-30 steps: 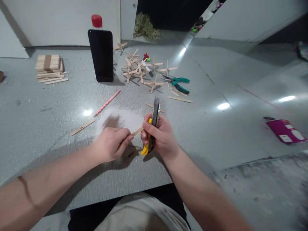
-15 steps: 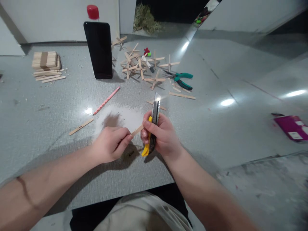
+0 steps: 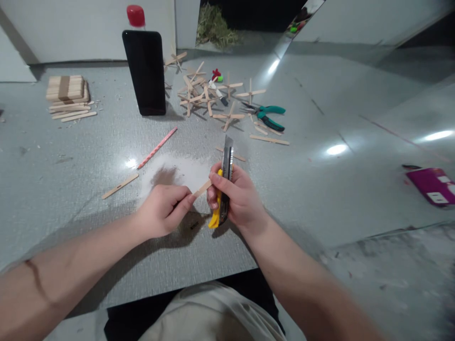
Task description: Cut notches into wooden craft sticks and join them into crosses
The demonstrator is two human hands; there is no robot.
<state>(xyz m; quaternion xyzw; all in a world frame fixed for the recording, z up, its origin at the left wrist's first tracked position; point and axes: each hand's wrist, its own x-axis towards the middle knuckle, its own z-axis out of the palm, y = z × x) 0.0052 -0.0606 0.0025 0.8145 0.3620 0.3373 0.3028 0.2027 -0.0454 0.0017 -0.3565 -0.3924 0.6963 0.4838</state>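
My left hand [image 3: 167,210] is closed on one end of a wooden craft stick [image 3: 203,188]. The stick's other end sits at the thumb and fingers of my right hand [image 3: 238,194]. That same hand grips a yellow and black utility knife [image 3: 224,189], its blade pointing up and away from me. Beneath both hands lies a patch of white powder [image 3: 192,168] on the grey table [image 3: 117,265]. To the left rest another craft stick [image 3: 120,186] with a small slot in it and a pink pencil [image 3: 157,148].
Behind stands a black phone [image 3: 146,73] before a red-capped bottle [image 3: 135,15]. Several crossed stick pieces [image 3: 208,97] lie near green-handled pliers [image 3: 272,117]. A bundle of craft sticks [image 3: 66,89] sits at the far left, a purple case [image 3: 430,186] at the right.
The knife in my right hand has shifted slightly left and its blade has tilted a little. My left hand keeps its hold on the craft stick, almost in place.
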